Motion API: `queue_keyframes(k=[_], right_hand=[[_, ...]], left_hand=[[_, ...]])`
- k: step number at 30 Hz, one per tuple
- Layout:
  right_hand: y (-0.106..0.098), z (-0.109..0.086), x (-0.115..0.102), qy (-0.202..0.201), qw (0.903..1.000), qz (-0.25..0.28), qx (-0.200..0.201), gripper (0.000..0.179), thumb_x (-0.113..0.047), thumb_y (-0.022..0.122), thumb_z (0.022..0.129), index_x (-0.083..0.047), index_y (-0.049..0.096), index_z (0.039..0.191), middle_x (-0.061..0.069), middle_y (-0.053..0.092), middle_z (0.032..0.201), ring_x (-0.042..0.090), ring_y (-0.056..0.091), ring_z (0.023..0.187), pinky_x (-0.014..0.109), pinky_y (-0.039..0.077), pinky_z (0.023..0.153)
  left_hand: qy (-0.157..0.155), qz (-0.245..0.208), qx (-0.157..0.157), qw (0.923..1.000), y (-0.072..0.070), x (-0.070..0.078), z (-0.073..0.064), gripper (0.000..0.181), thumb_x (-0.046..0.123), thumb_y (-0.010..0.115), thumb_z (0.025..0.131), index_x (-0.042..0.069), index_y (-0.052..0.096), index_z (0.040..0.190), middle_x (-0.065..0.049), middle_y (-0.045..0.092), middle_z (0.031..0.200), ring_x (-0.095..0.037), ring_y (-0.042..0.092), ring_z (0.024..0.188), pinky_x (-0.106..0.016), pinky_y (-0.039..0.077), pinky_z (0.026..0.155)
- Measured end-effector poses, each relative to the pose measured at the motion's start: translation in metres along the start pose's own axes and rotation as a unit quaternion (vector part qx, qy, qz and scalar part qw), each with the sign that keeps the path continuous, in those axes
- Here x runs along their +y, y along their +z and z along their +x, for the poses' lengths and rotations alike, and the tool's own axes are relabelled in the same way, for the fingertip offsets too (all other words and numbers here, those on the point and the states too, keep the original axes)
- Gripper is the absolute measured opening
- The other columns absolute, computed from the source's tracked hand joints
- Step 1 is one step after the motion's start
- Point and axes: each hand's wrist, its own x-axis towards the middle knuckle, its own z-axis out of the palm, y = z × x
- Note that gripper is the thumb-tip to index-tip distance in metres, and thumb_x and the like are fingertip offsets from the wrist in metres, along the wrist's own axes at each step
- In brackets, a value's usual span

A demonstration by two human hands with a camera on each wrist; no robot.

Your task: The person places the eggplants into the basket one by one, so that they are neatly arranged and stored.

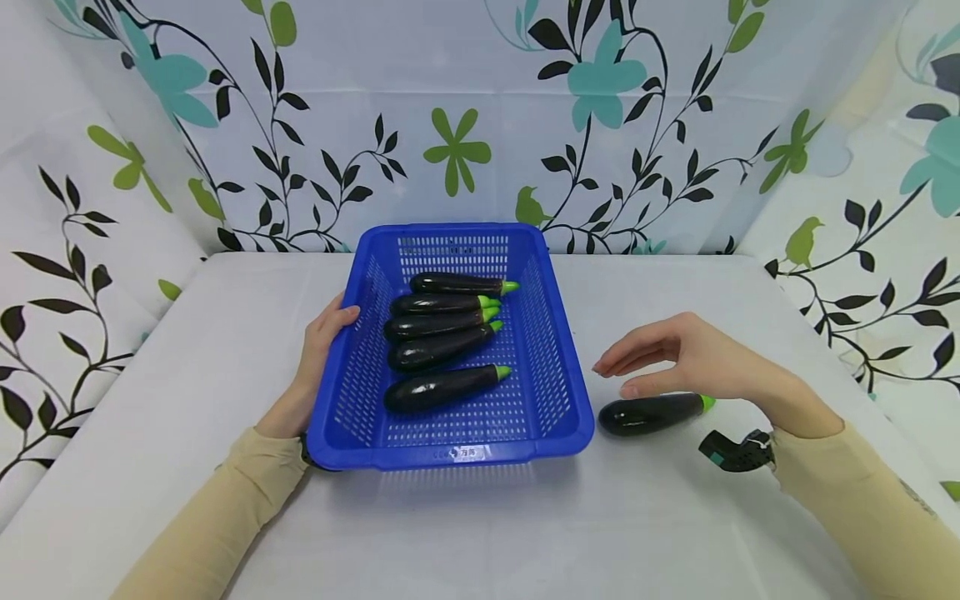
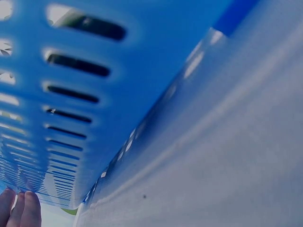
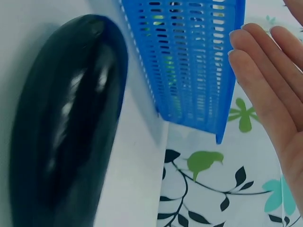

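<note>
A blue plastic basket [image 1: 457, 454] with slotted walls stands on the white table, and several dark eggplants [image 1: 442, 389] with green stems lie inside it. At its left side, my left hand [image 1: 318, 346] holds the basket, thumb at the rim; in the left wrist view the fingers [image 2: 31, 208] lie along the outer wall. My right hand [image 1: 686, 358] hovers to the right of the basket with fingers relaxed and nothing in them. Just below it, one more eggplant [image 1: 652, 414] lies on the table, its stem to the right; the right wrist view shows the hand apart from this eggplant [image 3: 71, 123].
A white cloth [image 1: 480, 533] covers the table. Patterned curtains [image 1: 457, 75] with leaves, flowers and birds hang at the back and both sides. A black strap with a device [image 1: 738, 452] sits by my right wrist.
</note>
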Motion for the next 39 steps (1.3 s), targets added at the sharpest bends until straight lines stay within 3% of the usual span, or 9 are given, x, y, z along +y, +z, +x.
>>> queue_keyframes(k=[12, 18, 28, 34, 39], right_hand=[[0.0, -0.025, 0.017, 0.029, 0.9995, 0.001, 0.009, 0.032, -0.012, 0.077, 0.087, -0.016, 0.072, 0.118, 0.005, 0.073, 0.116, 0.02, 0.07, 0.107, 0.029, 0.055, 0.092], [0.0, -0.037, 0.029, 0.056, 0.998, 0.004, 0.027, 0.032, -0.015, 0.078, 0.086, -0.016, 0.072, 0.118, 0.009, 0.073, 0.117, 0.02, 0.07, 0.108, 0.033, 0.056, 0.09], [-0.006, -0.042, 0.053, 0.059, 0.9979, 0.004, 0.027, 0.036, -0.015, 0.079, 0.086, -0.012, 0.07, 0.121, 0.015, 0.071, 0.12, 0.019, 0.069, 0.111, 0.037, 0.056, 0.091], [-0.01, -0.043, 0.068, 0.073, 0.9973, -0.004, -0.003, 0.038, -0.017, 0.079, 0.086, -0.012, 0.069, 0.123, 0.01, 0.071, 0.122, 0.012, 0.068, 0.113, 0.033, 0.055, 0.094], [-0.009, -0.044, 0.078, 0.069, 0.9972, -0.006, -0.028, 0.039, -0.017, 0.078, 0.087, -0.01, 0.068, 0.125, 0.008, 0.07, 0.124, 0.014, 0.067, 0.114, 0.025, 0.053, 0.095]], left_hand=[[0.006, 0.011, 0.005, 0.9999, -0.001, -0.002, 0.002, 0.055, 0.029, 0.043, 0.103, 0.018, 0.033, 0.156, -0.011, 0.054, 0.133, -0.018, 0.061, 0.109, -0.029, 0.056, 0.088], [0.007, 0.014, -0.003, 0.9999, 0.001, -0.001, 0.003, 0.056, 0.03, 0.043, 0.103, 0.017, 0.032, 0.157, -0.012, 0.053, 0.134, -0.018, 0.061, 0.109, -0.029, 0.056, 0.089], [0.011, 0.002, -0.005, 0.9999, 0.002, 0.001, 0.001, 0.055, 0.027, 0.041, 0.104, 0.015, 0.031, 0.157, -0.011, 0.052, 0.138, -0.021, 0.058, 0.115, -0.027, 0.054, 0.092], [0.009, 0.002, -0.003, 0.9999, 0.004, 0.002, 0.001, 0.055, 0.027, 0.042, 0.104, 0.014, 0.032, 0.156, -0.012, 0.053, 0.135, -0.021, 0.059, 0.113, -0.029, 0.055, 0.09], [0.008, 0.002, -0.004, 1.0, 0.005, 0.001, 0.0, 0.055, 0.028, 0.043, 0.104, 0.014, 0.032, 0.156, -0.012, 0.053, 0.136, -0.021, 0.059, 0.114, -0.029, 0.054, 0.092]])
